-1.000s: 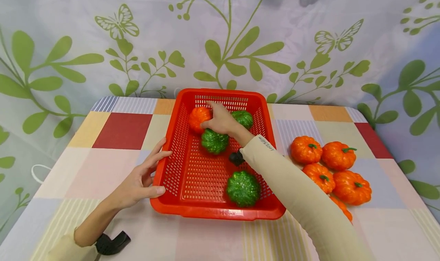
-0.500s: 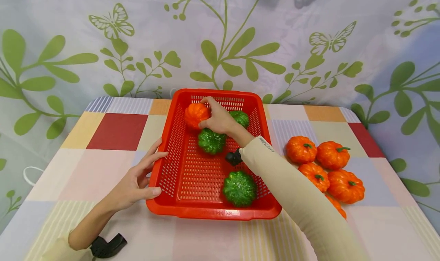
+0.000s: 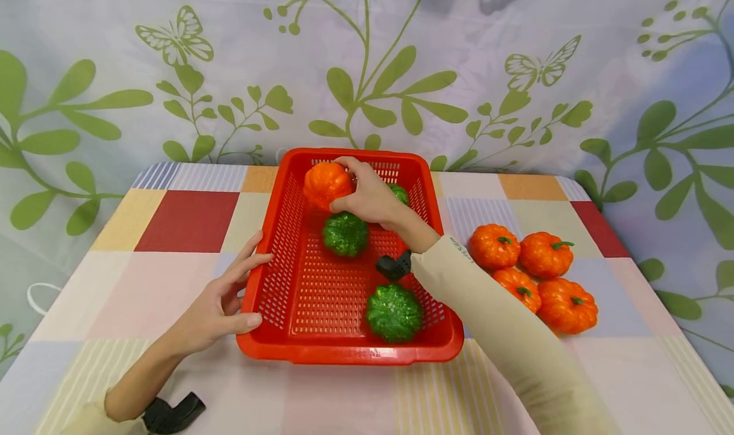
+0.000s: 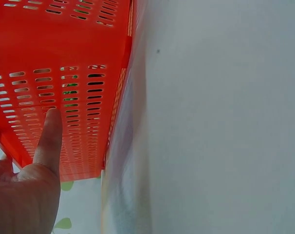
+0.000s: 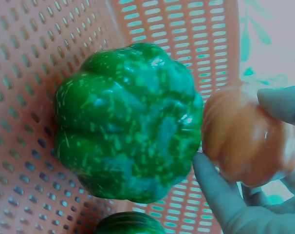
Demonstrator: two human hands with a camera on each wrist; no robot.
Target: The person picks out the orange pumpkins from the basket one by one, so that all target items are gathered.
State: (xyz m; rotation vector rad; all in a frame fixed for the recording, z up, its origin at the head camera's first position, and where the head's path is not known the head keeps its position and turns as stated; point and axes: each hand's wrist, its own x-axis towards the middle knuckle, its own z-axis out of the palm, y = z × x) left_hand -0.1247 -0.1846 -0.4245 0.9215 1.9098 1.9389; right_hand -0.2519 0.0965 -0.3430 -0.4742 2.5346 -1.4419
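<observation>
My right hand holds an orange toy pumpkin inside the red basket, near its back left corner. In the right wrist view, thumb and fingers are round the orange pumpkin. Just in front of it lies a green pumpkin. A second green pumpkin is at the basket's front right, and a third green one is partly hidden behind my right hand. My left hand touches the basket's left rim with spread fingers; one straight finger lies against the perforated outer wall in the left wrist view.
Several orange pumpkins lie grouped on the checked tablecloth to the right of the basket, one partly hidden by my right sleeve. A curtain with leaves and butterflies hangs behind the table.
My right hand has taken hold of the orange pumpkin and raised it a little from the basket floor. My left hand stays at the left rim. The whole head view has shifted slightly.
</observation>
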